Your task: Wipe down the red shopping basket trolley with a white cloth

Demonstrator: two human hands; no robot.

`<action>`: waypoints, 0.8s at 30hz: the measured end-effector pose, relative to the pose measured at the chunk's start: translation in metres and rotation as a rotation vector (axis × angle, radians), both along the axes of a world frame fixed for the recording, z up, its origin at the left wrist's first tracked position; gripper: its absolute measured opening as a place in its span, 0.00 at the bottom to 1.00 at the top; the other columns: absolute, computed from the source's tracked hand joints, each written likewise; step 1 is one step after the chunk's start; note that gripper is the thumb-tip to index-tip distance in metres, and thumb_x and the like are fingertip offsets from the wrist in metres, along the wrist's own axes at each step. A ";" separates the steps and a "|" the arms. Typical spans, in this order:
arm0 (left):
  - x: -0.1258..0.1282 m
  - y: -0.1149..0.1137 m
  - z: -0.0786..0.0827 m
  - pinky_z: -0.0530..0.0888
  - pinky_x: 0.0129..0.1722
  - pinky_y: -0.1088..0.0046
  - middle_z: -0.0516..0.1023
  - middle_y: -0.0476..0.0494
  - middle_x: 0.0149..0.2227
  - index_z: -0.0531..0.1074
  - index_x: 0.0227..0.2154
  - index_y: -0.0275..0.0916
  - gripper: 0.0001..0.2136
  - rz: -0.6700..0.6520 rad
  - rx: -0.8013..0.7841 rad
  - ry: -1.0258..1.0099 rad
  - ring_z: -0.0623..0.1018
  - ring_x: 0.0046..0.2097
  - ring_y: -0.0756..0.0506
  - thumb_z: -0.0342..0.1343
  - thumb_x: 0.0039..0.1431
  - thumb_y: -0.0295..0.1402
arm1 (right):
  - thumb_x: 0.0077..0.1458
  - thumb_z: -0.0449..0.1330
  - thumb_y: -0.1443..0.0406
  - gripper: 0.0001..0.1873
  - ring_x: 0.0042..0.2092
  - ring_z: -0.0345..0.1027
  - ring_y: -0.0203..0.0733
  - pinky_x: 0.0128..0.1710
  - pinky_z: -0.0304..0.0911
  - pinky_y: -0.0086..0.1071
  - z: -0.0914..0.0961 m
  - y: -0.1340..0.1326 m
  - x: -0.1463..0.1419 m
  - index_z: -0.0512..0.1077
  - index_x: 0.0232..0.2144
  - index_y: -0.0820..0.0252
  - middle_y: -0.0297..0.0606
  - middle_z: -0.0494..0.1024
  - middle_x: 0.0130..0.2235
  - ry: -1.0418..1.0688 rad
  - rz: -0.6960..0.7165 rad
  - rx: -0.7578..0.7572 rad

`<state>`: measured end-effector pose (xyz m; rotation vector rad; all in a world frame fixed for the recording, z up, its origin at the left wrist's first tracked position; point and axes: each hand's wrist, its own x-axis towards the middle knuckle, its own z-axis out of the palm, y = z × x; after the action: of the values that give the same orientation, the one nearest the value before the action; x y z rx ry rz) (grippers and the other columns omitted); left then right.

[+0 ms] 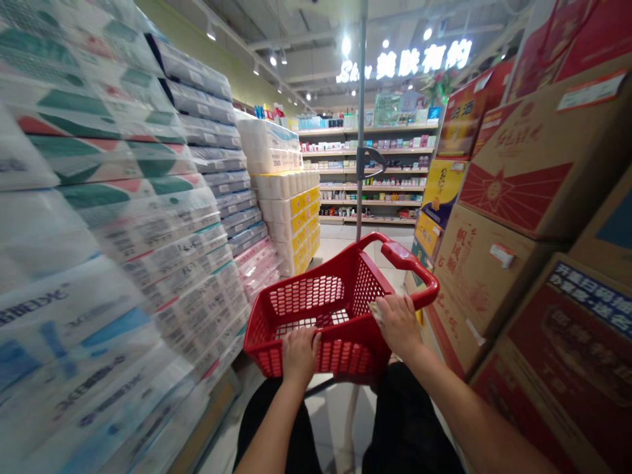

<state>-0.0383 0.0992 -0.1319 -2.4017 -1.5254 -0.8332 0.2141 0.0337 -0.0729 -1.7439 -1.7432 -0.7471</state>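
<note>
A red plastic shopping cart with perforated basket walls stands right in front of me, turned sideways. My left hand is closed over the near rim of its basket. At the right end, where the handle meets the basket, my right hand is wrapped round the cart's edge. A small pale, patterned piece, perhaps paper, shows under the right fingers. Its kind is unclear. White floor shows through the holes in the basket's bottom.
Tall stacks of wrapped tissue packs line the left side. Cardboard boxes are piled close on the right. A metal pole rises beyond the cart. Shelves of small goods stand across the tiled floor at the back.
</note>
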 end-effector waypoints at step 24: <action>0.000 -0.001 0.002 0.60 0.48 0.63 0.76 0.45 0.36 0.72 0.39 0.41 0.13 -0.002 0.025 -0.001 0.72 0.42 0.43 0.43 0.66 0.36 | 0.52 0.48 0.76 0.25 0.60 0.55 0.50 0.56 0.57 0.45 -0.026 -0.013 0.003 0.68 0.51 0.58 0.46 0.58 0.61 0.137 0.181 0.152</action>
<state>-0.0384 0.0985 -0.1298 -2.3861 -1.5039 -0.8494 0.2167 0.0207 -0.0984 -1.4788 -1.6793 -0.6485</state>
